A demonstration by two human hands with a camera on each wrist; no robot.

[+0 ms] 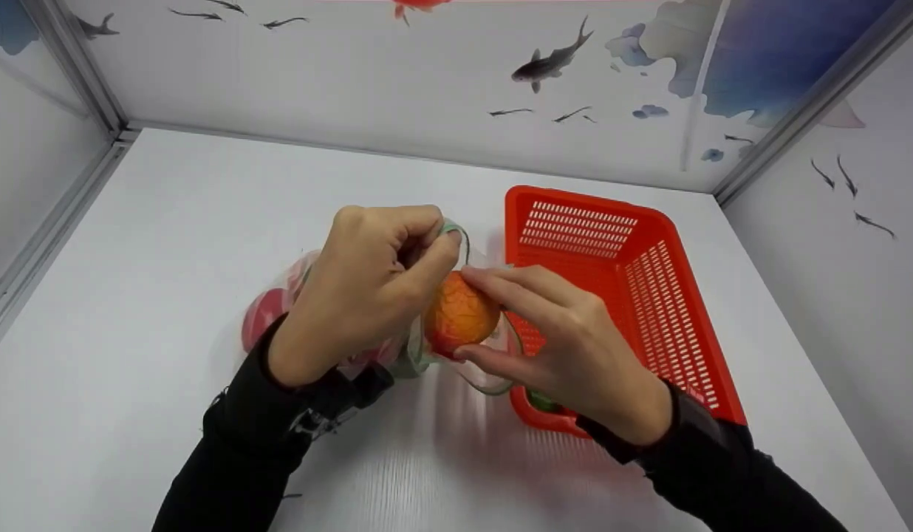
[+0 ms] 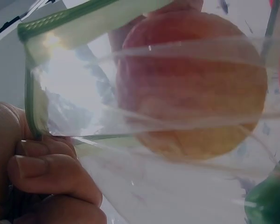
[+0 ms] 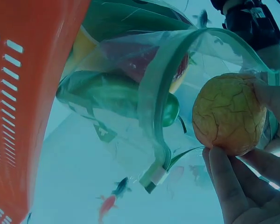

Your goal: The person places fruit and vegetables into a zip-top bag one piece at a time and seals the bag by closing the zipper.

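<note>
My left hand (image 1: pixel 368 284) pinches the green edge of a clear zip bag (image 3: pixel 153 88), holding its mouth apart. In my right hand (image 1: pixel 575 340), fingertips and thumb grip a peach (image 1: pixel 464 314), orange and red with a wrinkled skin. The peach is right at the bag's mouth; in the left wrist view it shows through the clear plastic. Inside the bag lie a long green vegetable (image 3: pixel 107 95), a dark red piece (image 3: pixel 130 60) and something yellow (image 3: pixel 84 49). A pinkish-red round item (image 1: pixel 263 318) shows at the bag's left end, partly covered by my left hand.
A red plastic basket (image 1: pixel 722 369) with slotted walls stands to the right, partly behind my right hand. Something green (image 1: pixel 543 401) shows in its near corner. The white table (image 1: pixel 168 222) is bordered by panels (image 1: pixel 397 89) with fish pictures at the back and sides.
</note>
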